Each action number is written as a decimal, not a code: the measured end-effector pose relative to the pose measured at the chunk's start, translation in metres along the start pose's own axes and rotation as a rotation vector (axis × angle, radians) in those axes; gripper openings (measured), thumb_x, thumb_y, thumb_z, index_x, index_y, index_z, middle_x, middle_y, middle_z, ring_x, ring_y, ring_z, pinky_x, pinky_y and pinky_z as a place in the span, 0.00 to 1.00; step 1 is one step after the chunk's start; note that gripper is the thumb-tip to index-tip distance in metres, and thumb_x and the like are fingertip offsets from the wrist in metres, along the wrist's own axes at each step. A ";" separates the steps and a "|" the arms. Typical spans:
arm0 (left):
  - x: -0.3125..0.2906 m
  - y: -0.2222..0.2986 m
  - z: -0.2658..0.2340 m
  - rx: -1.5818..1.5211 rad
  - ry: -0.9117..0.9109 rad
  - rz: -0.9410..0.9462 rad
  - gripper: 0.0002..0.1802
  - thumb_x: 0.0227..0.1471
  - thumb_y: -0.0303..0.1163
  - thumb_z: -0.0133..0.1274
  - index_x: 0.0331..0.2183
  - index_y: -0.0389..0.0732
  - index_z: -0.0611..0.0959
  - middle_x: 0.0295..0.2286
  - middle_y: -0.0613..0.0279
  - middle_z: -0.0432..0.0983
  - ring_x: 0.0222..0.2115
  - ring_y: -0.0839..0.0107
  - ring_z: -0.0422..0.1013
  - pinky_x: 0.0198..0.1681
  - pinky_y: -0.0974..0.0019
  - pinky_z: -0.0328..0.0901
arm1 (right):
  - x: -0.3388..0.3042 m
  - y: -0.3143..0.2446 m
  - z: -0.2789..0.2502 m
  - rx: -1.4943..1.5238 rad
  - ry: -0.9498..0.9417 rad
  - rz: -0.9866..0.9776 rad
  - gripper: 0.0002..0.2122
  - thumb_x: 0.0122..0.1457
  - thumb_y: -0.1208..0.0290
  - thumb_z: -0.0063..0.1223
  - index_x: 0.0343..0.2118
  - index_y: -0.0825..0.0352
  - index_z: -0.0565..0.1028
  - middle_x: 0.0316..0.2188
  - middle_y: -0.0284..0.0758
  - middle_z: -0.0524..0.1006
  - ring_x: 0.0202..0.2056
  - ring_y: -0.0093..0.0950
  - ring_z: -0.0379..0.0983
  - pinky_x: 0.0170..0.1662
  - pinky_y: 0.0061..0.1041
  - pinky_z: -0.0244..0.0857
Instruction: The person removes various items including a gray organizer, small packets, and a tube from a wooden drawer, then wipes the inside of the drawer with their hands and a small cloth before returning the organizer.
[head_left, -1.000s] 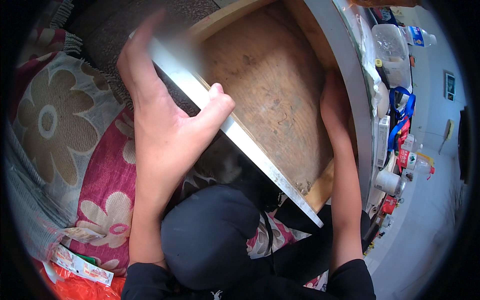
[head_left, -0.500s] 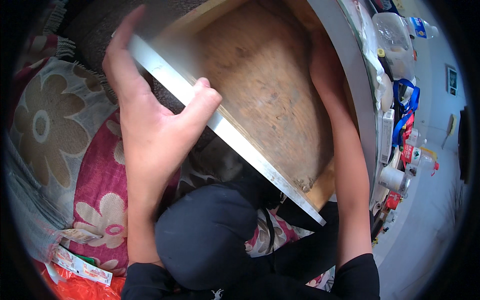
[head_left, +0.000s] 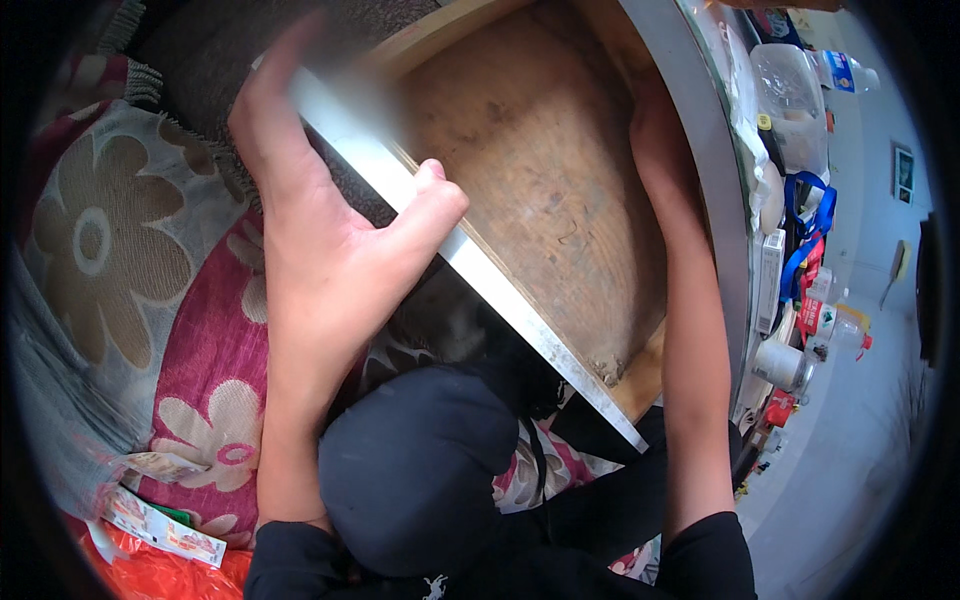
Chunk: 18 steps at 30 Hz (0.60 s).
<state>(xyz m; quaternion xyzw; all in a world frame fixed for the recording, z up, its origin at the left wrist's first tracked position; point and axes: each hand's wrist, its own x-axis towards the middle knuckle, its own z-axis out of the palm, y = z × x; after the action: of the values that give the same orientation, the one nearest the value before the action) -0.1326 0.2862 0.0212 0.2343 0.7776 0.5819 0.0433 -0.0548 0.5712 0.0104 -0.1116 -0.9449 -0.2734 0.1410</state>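
Note:
A wooden drawer [head_left: 540, 190] is pulled out from under a tabletop, its brown bottom bare apart from smudges and a bit of debris in the near corner. My left hand [head_left: 330, 205] grips the drawer's white front panel [head_left: 520, 310], thumb over the inner edge and fingers along the outer face; the fingertips are smeared. My right forearm [head_left: 695, 330] reaches in along the drawer's right side. At the far end, under the tabletop edge, lies my right hand [head_left: 615, 40], in shadow, with its fingers hidden.
The tabletop's grey edge [head_left: 725, 190] curves along the right. On it stand a clear plastic jar [head_left: 790, 105], a blue strap [head_left: 815, 210], a white box [head_left: 768, 280] and several bottles. A flowered cover [head_left: 210, 330] lies at left, with a red plastic bag [head_left: 180, 575] near the bottom.
My left hand and the drawer's far left end have shifted slightly right, toward the table. The right arm stays inside the drawer, nearly in the same place.

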 end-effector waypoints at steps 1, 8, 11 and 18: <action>0.001 0.006 0.002 0.045 0.008 -0.009 0.49 0.38 0.33 0.60 0.61 0.43 0.56 0.55 0.50 0.58 0.51 0.57 0.66 0.55 0.61 0.63 | -0.009 0.008 0.013 -0.055 -0.046 0.048 0.08 0.58 0.74 0.47 0.35 0.68 0.78 0.34 0.47 0.78 0.39 0.46 0.75 0.45 0.41 0.66; 0.002 -0.003 -0.008 -0.169 -0.047 -0.102 0.48 0.38 0.32 0.60 0.61 0.44 0.58 0.56 0.49 0.58 0.51 0.58 0.66 0.54 0.60 0.63 | -0.026 0.015 0.029 -0.047 -0.163 0.105 0.09 0.59 0.74 0.44 0.38 0.70 0.75 0.37 0.50 0.77 0.42 0.47 0.73 0.46 0.43 0.66; 0.000 -0.016 0.002 -0.068 0.020 -0.031 0.48 0.38 0.32 0.60 0.61 0.43 0.58 0.57 0.50 0.57 0.53 0.57 0.64 0.56 0.59 0.62 | -0.026 0.015 0.042 -0.052 -0.106 0.137 0.09 0.60 0.75 0.43 0.37 0.71 0.75 0.37 0.49 0.77 0.41 0.47 0.73 0.46 0.42 0.66; 0.005 -0.012 0.009 -0.123 0.126 -0.019 0.48 0.38 0.32 0.60 0.61 0.43 0.58 0.58 0.51 0.57 0.57 0.55 0.58 0.61 0.58 0.53 | -0.020 0.016 0.045 -0.046 0.031 0.045 0.09 0.61 0.74 0.42 0.38 0.71 0.75 0.37 0.50 0.77 0.42 0.48 0.73 0.47 0.43 0.66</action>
<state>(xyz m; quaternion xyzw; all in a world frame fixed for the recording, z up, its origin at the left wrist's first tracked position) -0.1380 0.2932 0.0082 0.1869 0.7436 0.6418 0.0140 -0.0405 0.6058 -0.0250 -0.1316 -0.9333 -0.2938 0.1592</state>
